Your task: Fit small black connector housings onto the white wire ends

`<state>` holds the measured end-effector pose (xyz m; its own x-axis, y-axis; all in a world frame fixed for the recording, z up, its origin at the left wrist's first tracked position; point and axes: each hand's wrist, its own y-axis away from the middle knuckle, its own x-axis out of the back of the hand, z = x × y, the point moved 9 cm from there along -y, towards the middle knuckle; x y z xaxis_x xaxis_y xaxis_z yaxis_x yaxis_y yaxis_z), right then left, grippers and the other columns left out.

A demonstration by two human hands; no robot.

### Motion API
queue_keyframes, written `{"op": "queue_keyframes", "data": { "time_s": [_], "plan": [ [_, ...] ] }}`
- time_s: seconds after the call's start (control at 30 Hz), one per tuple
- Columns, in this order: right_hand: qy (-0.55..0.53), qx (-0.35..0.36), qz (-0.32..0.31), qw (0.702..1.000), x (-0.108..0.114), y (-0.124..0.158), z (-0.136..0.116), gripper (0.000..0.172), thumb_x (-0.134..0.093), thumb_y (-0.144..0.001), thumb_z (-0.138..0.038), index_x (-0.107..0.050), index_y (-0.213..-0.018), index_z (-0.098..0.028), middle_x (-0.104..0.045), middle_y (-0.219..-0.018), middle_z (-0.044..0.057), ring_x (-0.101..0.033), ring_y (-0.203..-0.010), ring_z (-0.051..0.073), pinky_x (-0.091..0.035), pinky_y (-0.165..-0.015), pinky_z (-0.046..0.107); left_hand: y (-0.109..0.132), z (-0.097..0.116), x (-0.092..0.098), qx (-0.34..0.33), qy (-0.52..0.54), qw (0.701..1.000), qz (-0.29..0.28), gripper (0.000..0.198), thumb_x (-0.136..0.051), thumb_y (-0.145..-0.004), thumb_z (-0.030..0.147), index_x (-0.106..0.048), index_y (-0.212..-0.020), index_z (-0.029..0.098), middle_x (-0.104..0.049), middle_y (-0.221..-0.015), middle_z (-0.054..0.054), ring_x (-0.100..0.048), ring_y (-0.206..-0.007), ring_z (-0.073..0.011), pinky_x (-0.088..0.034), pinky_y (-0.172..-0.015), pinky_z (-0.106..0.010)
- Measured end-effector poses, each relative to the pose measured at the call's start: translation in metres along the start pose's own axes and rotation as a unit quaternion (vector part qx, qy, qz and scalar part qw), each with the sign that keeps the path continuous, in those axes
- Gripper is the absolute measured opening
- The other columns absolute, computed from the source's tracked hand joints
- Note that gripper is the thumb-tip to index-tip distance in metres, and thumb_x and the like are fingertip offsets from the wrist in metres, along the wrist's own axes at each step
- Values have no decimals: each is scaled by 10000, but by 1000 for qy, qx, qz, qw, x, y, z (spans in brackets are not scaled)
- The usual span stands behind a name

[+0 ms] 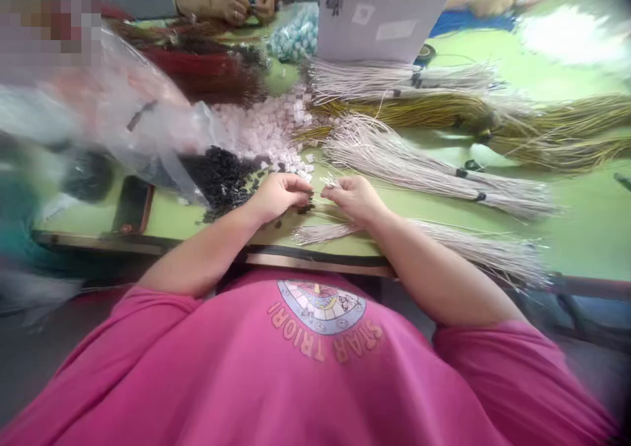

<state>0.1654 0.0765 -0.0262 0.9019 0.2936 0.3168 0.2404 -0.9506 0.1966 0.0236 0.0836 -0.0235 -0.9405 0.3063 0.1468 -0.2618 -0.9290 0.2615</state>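
Pinching pale wires [329, 182], right hand [355, 200] faces left hand [279, 196] curled over black pieces [305, 207].

Wears a pink short-sleeved T-shirt [207, 380] of plain, smooth fabric; carries on the chest a round emblem [321, 305], pale ground with blue, pink and dark detail inside a thin light border; shows beside it an arc of orange-peach capital lettering [325, 344], upside down to the head camera and only partly legible. Ends the left sleeve [162, 305] and the right sleeve [486, 341] above the elbow, hems wide and loose; leaves both forearms uncovered down to the left hand [279, 196] and the right hand [355, 200], both bare; fine detail on the fingers too blurred to tell.
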Motion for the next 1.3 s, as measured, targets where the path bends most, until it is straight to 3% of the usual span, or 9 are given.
{"op": "queue_keyframes", "data": {
  "time_s": [0.33,0.47,0.57,0.7,0.83,0.97,1.1,1.3],
  "plan": [
    [3,17,-25,1000,-8,1,-8,271,-549,-698,-387,-509,-587,-143,-331,-519,-49,-272,-502,52,-212,-482,219,4,0,-9,-25,-95,995,6,242,-690,-628,224,-690,-852,133,-692,-718,-35,-600,-599,-117,-489,-606,-249],
    [20,34,-4,999,-4,0,-10,268,-578,-683,-398,-579,-621,-137,-419,-555,-34,-347,-546,68,-278,-528,221,11,19,-3,-73,-246,966,-12,185,-618,-703,222,-688,-862,158,-696,-802,-38,-619,-710,-141,-482,-710,-263],
    [10,23,15,1000,2,-2,-7,269,-615,-653,-397,-637,-702,-134,-526,-638,-6,-429,-595,91,-337,-578,235,11,33,20,-114,-400,909,-14,227,-564,-740,203,-674,-938,189,-679,-943,-44,-607,-833,-169,-457,-800,-291],
    [-14,-17,2,1000,2,-5,5,306,-641,-628,-416,-659,-748,-134,-562,-625,9,-447,-558,95,-349,-554,245,-5,35,81,-76,-527,841,93,239,-496,-776,208,-667,-941,183,-654,-977,-80,-587,-847,-207,-443,-794,-343],
    [-36,-9,-10,999,-1,-7,9,296,-614,-657,-430,-623,-682,-136,-546,-557,4,-437,-507,88,-340,-520,241,-25,15,98,-40,-560,825,67,191,-548,-740,267,-672,-857,183,-653,-872,-86,-578,-779,-218,-439,-744,-354],
    [-31,-11,-11,999,-1,-5,5,212,-588,-670,-357,-560,-627,-151,-483,-503,-30,-393,-466,70,-328,-504,232,-28,11,93,-42,-566,821,56,152,-517,-754,246,-651,-774,180,-635,-848,-82,-565,-747,-202,-425,-721,-343],
    [-43,-34,-3,998,-1,-1,1,175,-585,-644,-315,-516,-606,-159,-380,-476,-59,-309,-442,52,-249,-457,219,-8,30,80,-53,-528,844,79,199,-467,-802,291,-618,-872,182,-634,-830,-70,-555,-706,-181,-420,-685,-321],
    [-56,-21,-10,998,-2,1,-2,182,-572,-639,-328,-547,-629,-148,-400,-506,-51,-309,-474,60,-238,-467,224,18,41,12,-109,-355,928,-23,182,-524,-787,292,-613,-906,188,-659,-863,-18,-577,-745,-138,-433,-718,-269]
  ]
}}
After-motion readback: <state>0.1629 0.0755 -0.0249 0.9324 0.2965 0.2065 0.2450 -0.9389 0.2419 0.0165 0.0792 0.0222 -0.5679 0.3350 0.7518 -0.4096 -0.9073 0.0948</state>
